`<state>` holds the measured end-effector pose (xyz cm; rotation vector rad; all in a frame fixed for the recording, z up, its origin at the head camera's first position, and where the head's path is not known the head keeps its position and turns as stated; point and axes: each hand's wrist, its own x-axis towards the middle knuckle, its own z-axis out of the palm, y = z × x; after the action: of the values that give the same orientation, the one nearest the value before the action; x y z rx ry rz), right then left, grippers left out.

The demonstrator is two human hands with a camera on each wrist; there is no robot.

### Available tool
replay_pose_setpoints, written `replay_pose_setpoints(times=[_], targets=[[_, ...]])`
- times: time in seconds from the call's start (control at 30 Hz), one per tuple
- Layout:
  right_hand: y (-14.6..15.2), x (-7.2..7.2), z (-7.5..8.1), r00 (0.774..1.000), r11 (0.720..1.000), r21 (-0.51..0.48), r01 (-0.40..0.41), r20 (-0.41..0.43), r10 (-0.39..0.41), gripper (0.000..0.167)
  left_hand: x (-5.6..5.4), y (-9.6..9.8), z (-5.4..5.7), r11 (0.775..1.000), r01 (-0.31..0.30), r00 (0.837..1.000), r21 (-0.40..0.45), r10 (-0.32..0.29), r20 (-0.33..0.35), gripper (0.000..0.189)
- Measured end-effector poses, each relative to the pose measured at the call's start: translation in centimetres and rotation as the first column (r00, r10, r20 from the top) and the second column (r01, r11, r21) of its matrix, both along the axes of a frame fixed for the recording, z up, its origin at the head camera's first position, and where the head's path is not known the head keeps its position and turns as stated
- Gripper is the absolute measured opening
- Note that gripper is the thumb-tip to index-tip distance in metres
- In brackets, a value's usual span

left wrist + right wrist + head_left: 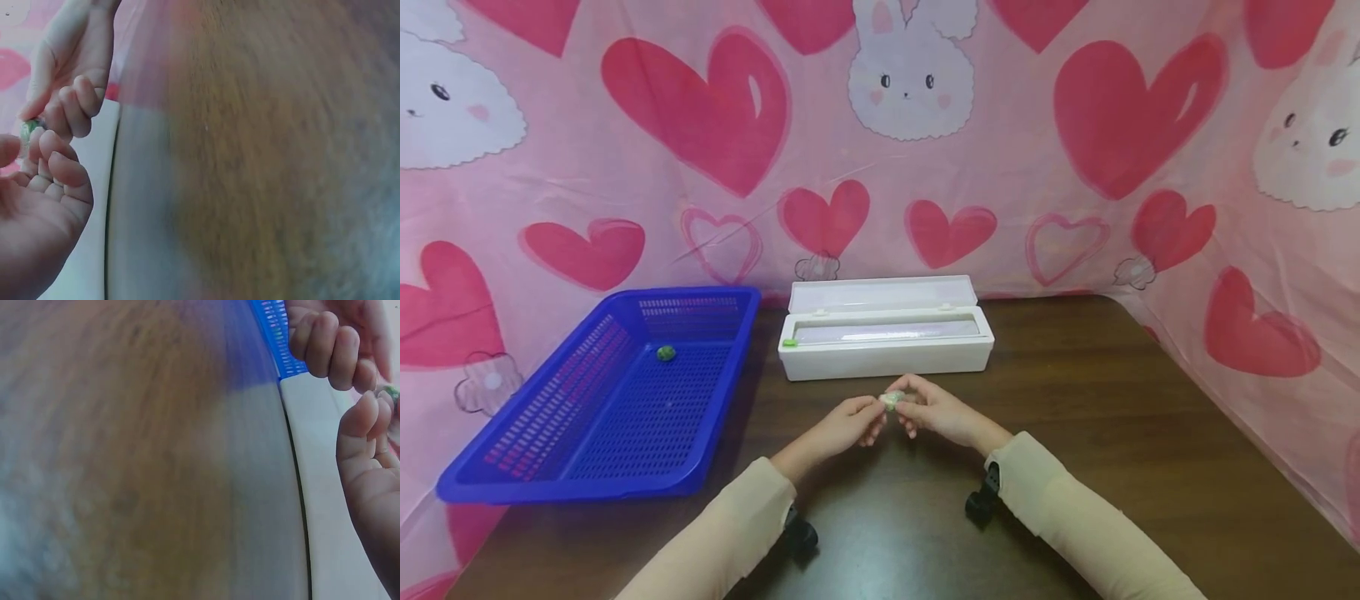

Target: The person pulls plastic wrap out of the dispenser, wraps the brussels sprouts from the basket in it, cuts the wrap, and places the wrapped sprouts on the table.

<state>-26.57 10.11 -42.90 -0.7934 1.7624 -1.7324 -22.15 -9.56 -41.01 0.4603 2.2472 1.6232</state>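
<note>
Both hands meet over the table, just in front of a white plastic-wrap dispenser (pixel 886 360). Between them is a small green lump in clear wrap (pixel 891 400), pinched from the left by thumb and fingers of my left hand (pixel 848 423). From the other side my right hand (pixel 943 414) pinches the same lump, its index finger arched over the top. In the left wrist view the green lump (pixel 29 130) shows between the two sets of fingertips. Fingers mostly hide the lump (pixel 392 392) in the right wrist view.
A blue plastic basket (pixel 718 417) stands at the left, with a small round green thing (pixel 666 353) inside. The dispenser's lid (pixel 883 293) is raised, and a green slider (pixel 790 342) sits at its left end. Behind the brown table (pixel 1075 400) hangs a pink heart-patterned cloth.
</note>
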Motion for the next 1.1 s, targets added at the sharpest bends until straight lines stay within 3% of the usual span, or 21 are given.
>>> replay_pose_setpoints(times=[0.07,0.17,0.3,0.5,0.67,0.9,1.0,1.1], targets=[[0.0,0.0,0.1,1.0,1.0,-0.01,-0.011,0.001,0.011,0.026,-0.4,0.0,-0.7,1.0,0.01,1.0,0.012,-0.01,0.028,0.045],[0.0,0.1,0.2,1.0,0.999,-0.014,-0.031,-0.004,0.031,0.028,-0.6,0.1,-1.3,1.0,0.021,1.0,0.004,-0.021,0.015,0.051],[-0.4,0.2,0.1,0.997,0.998,-0.022,-0.055,-0.058,0.054,0.023,-0.6,0.3,-1.4,0.999,0.044,0.999,-0.006,-0.044,-0.005,0.047],[-0.8,0.3,0.0,0.986,0.998,-0.002,-0.057,-0.159,0.056,0.015,-0.5,0.5,-1.5,0.999,0.028,1.0,0.046,-0.028,-0.004,0.042],[-0.7,0.5,0.0,0.985,0.998,-0.001,-0.056,-0.162,0.055,0.016,-0.4,0.4,-1.8,0.996,0.018,0.999,0.092,-0.02,0.031,0.042],[-0.8,0.7,0.1,0.997,1.0,0.009,0.006,-0.075,-0.005,0.018,-0.5,0.5,-2.1,0.991,-0.063,0.995,0.116,0.053,0.088,0.056],[-0.8,0.8,0.6,0.994,0.997,0.053,0.049,-0.103,-0.043,0.017,-0.5,0.5,-2.0,0.992,-0.093,0.995,0.088,0.09,0.043,0.061],[-0.6,1.3,1.7,0.981,0.99,0.094,0.108,-0.172,-0.091,0.016,0.3,0.5,-0.5,0.987,-0.134,0.991,0.091,0.136,-0.015,0.046]])
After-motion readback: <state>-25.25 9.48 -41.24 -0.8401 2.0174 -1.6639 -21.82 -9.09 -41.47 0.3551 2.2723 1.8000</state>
